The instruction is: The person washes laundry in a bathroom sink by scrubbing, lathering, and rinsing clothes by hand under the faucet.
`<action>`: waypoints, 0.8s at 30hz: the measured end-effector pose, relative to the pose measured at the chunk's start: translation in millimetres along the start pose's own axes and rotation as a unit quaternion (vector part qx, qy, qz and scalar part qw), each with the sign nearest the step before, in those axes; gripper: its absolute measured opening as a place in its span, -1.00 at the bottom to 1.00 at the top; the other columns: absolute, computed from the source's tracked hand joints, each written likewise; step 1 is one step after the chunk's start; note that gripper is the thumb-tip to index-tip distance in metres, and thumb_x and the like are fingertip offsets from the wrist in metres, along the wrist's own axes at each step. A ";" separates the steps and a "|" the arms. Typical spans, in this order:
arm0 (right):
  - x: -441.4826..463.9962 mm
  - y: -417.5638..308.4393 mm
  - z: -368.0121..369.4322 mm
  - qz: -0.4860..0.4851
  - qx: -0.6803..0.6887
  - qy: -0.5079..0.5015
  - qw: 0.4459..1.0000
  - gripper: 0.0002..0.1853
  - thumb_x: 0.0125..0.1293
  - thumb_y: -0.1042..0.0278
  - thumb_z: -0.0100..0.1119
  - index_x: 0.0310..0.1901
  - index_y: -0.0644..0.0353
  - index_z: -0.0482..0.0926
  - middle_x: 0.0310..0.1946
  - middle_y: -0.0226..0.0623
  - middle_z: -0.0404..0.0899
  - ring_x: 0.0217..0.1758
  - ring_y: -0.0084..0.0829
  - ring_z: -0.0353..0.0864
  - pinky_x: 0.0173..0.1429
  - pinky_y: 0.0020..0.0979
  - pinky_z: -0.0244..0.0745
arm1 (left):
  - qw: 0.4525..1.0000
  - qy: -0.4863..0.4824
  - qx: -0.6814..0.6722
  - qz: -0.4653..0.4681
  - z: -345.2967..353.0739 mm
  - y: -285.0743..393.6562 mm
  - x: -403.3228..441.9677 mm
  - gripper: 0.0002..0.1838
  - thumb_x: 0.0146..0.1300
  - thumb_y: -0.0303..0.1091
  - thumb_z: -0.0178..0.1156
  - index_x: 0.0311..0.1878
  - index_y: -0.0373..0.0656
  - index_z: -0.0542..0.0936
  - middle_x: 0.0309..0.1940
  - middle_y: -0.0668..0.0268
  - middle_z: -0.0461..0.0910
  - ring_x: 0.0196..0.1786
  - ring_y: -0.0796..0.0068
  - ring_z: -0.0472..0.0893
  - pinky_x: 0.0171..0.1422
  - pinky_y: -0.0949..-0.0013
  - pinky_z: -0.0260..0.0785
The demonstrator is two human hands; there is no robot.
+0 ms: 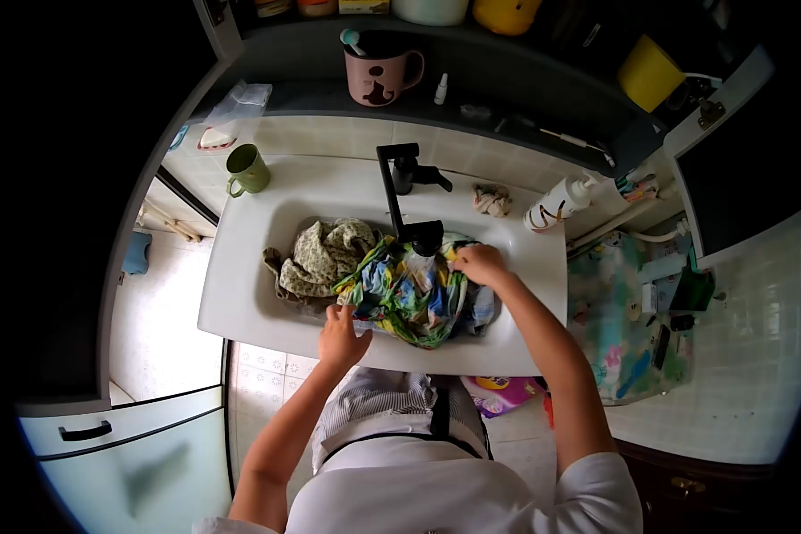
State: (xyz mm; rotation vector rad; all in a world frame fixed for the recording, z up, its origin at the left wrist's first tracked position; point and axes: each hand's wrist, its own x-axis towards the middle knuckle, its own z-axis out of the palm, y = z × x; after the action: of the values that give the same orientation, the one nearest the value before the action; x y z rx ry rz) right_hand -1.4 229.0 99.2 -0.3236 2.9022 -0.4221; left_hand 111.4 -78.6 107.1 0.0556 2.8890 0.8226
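Observation:
A wet, bright cloth (pixel 418 298) patterned in blue, green and yellow lies bunched in the white sink (pixel 516 343). My right hand (pixel 479 264) is closed on its upper right part, beside the black faucet (pixel 404 191). At the cloth's lower left edge, near the front rim, my left hand (pixel 340 336) has its fingers curled against the fabric with the thumb apart; its fingertips are partly hidden. A pale green cloth with a small dark pattern (pixel 329 254) is heaped at the basin's left, touching the bright one.
A green mug (pixel 247 169) stands on the sink's back left corner. A crumpled small cloth (pixel 492 199) and a white pump bottle (pixel 558 205) sit at the back right. Above runs a dark shelf (pixel 303 102) with a pink mug (pixel 383 76). A purple packet (pixel 500 394) lies below the sink.

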 end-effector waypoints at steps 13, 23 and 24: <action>-140.2 -111.7 9.8 -0.018 0.177 0.016 0.984 -0.64 0.08 0.06 0.09 -0.65 0.17 0.41 -0.77 -0.18 0.39 -0.67 -0.17 0.42 -0.59 -0.25 0.26 | 0.863 -0.269 -0.410 -0.119 49.2 47.2 54.5 -0.52 0.10 0.07 0.01 -0.34 -0.28 0.46 -0.60 0.26 0.47 -0.56 0.48 0.45 -0.46 0.45 0.27; -133.4 -107.2 -7.8 -0.005 0.216 -0.052 0.975 -0.68 0.10 0.05 0.09 -0.54 0.17 0.49 -0.74 -0.17 0.39 -0.67 -0.22 0.42 -0.57 -0.30 0.22 | 0.789 -0.273 -0.534 -0.134 53.1 59.1 65.1 -0.66 0.21 -0.10 0.01 -0.32 -0.23 0.53 -0.71 0.49 0.30 -0.65 0.71 0.26 -0.57 0.58 0.07; -133.1 -104.6 -11.7 0.021 0.239 -0.055 0.969 -0.65 0.12 0.01 0.05 -0.55 0.16 0.48 -0.75 -0.20 0.39 -0.68 -0.24 0.41 -0.57 -0.31 0.22 | 0.791 -0.254 -0.543 -0.125 42.0 56.5 62.8 -0.67 0.21 -0.11 0.01 -0.32 -0.23 0.53 -0.71 0.49 0.31 -0.65 0.71 0.26 -0.58 0.58 0.07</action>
State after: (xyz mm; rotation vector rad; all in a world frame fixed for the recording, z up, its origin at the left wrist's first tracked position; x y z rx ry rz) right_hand 143.0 166.2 162.3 -0.1998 2.5845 -1.0320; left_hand 55.1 -4.1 93.9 -0.1916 1.5472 1.8820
